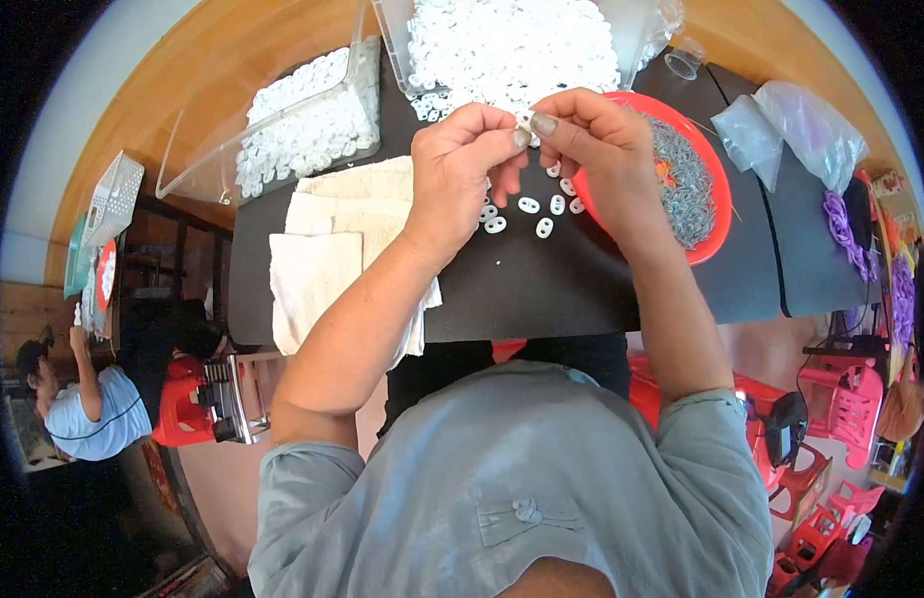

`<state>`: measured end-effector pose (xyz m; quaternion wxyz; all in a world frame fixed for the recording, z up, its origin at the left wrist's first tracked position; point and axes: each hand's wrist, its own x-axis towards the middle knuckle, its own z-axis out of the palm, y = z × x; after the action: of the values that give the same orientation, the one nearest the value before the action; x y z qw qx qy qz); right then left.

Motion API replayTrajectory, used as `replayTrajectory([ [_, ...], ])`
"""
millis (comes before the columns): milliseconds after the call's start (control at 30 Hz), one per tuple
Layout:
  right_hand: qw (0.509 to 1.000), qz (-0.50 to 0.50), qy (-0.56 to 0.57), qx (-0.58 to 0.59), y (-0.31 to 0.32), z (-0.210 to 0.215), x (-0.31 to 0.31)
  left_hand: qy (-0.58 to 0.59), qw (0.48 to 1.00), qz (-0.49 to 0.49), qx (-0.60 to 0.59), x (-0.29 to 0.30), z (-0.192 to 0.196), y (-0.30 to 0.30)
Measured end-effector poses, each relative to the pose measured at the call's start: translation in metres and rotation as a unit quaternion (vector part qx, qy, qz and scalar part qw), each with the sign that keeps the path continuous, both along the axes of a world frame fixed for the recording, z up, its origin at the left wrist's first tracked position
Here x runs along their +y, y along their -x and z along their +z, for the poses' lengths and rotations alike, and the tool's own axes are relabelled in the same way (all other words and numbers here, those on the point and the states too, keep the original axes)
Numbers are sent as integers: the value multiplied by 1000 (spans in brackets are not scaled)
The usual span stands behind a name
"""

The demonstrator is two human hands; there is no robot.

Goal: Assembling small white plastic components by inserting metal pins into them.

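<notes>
Left hand (460, 164) and right hand (591, 140) together pinch one small white oval plastic piece (525, 121) at the fingertips. A slack pinch could drop it among the loose white oval pieces (541, 211) just below (indistinguishable there), or into the red round plastic bowl of small grey metal parts (716, 174) under the right hand.

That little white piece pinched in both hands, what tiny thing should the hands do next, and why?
Probably lower the small white piece and set it down by the loose white pieces on the black mat. The left hand and right hand pinch it together above the mat, and similar pieces already lie just below. Whether it is finished is too small to tell.
</notes>
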<state>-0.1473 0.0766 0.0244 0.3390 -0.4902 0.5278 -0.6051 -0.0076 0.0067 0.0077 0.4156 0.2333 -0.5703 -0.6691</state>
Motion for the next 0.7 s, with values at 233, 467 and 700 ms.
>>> replayTrajectory([
  [233,995,-48,-13,-85,6,3,1,-18,999,-26,1,-2,-2,-1],
  [467,996,-32,4,-79,6,-1,-4,-30,999,-18,8,-2,1,-1],
  [700,994,-35,15,-103,2,-3,-4,-33,999,-3,8,-4,-1,0],
])
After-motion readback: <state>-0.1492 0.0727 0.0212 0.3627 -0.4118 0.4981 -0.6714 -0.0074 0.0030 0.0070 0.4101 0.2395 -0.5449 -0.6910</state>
